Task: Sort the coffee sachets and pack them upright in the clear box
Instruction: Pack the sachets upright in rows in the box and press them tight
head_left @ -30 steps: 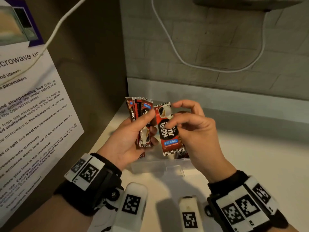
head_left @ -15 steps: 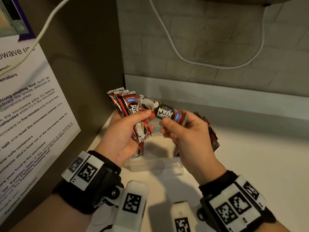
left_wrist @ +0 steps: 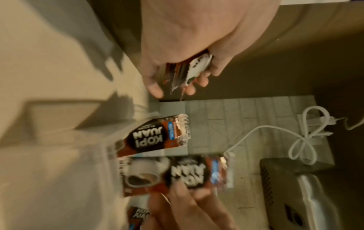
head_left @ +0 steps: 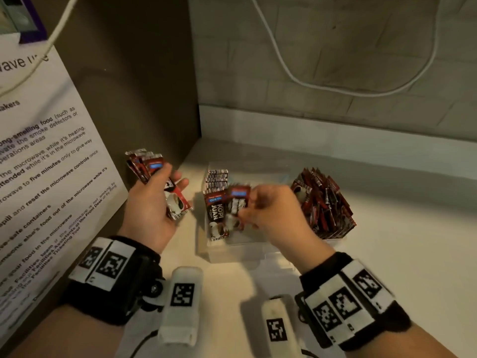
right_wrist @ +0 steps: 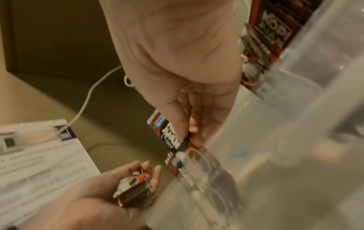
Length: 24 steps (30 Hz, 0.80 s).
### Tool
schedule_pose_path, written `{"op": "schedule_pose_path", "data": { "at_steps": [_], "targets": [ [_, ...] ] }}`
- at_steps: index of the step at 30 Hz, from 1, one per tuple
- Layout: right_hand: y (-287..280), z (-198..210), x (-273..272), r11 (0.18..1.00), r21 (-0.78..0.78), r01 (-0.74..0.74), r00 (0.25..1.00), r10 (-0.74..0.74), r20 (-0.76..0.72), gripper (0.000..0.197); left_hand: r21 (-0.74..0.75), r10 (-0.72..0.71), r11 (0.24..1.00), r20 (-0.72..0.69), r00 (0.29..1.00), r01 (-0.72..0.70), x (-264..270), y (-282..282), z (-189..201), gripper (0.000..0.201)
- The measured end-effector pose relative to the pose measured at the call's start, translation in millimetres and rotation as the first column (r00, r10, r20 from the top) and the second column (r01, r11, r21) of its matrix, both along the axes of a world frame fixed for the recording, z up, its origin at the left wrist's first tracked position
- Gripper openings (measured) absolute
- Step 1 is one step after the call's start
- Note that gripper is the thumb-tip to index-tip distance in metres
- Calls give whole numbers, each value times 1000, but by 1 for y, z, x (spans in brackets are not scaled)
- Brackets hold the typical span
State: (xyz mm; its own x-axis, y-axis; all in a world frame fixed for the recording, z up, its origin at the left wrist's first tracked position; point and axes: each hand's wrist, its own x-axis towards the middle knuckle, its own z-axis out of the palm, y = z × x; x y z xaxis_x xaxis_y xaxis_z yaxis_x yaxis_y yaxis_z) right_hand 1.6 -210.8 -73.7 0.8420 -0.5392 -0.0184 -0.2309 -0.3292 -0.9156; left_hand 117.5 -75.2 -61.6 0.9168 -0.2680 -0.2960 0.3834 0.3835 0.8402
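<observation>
Nearest the camera, two wrist bands with black-and-white square markers, one on each forearm.

Left hand [head_left: 152,202] held above the left edge of the counter [head_left: 402,254], thumb and curled fingers gripping a small fan of sachets [head_left: 149,166] (red-brown wrappers, one with a blue label; exact count unclear). In the left wrist view the same bundle [left_wrist: 187,70] sits wedged between thumb and fingertips.

Right hand [head_left: 273,210] just right of it, over the clear box [head_left: 242,251]. Thumb and forefinger pinch a single sachet [head_left: 237,205] by its side, label upright, lower end down inside the box. It stands just beside another upright sachet [head_left: 215,215] printed KOPI JUAN, with a row of more upright ones [head_left: 218,178] behind that. Whether the pinched sachet touches the box floor cannot be told; the frame is blurred there.

Right wrist view: thumb and fingers closed narrowly on the sachet [right_wrist: 173,137], the box wall [right_wrist: 295,124] filling the right side.

Further right on the counter, well apart from the left hand, a loose heap of sachets [head_left: 325,202], tilted every way, just beside the box.

Left wall carries a printed notice [head_left: 44,161] about microwave use. Behind, a pale brick wall with a white cable [head_left: 335,86] looping down.
</observation>
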Motion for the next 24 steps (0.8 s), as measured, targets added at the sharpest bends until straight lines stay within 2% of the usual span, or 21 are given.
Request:
{"op": "schedule_pose_path", "data": {
  "at_steps": [4, 6, 13, 15, 18, 22, 24],
  "targets": [
    [5, -17, 18, 988, -124, -92, 978, 66, -198, 24, 7, -87, 996, -38, 995, 88, -13, -4, -11, 5],
    [6, -15, 25, 974, -195, -116, 965, 64, -255, 24, -37, -138, 990, -50, 989, 136, -19, -5, -14, 4],
    [7, -16, 46, 940, -335, -68, 964, -24, -264, 28, -139, -271, 954, -22, 962, 266, -28, -3, -9, 10],
    [9, -16, 46, 935, -342, -88, 955, -19, -296, 29, -127, -296, 947, -3, 955, 294, -32, -5, -8, 11],
    [11, -21, 46, 954, -283, -101, 947, 5, -321, 52, -120, -316, 942, 5, 949, 315, -34, -7, -8, 13],
    [10, -27, 51, 936, -282, -210, 917, 89, -389, 34, -130, -327, 937, 12, 945, 326, -35, -11, -9, 17],
    [9, -31, 55, 918, -300, -260, 899, 117, -421, 35, -121, -324, 939, 13, 946, 323, -35, -13, -9, 22]
  ]
}}
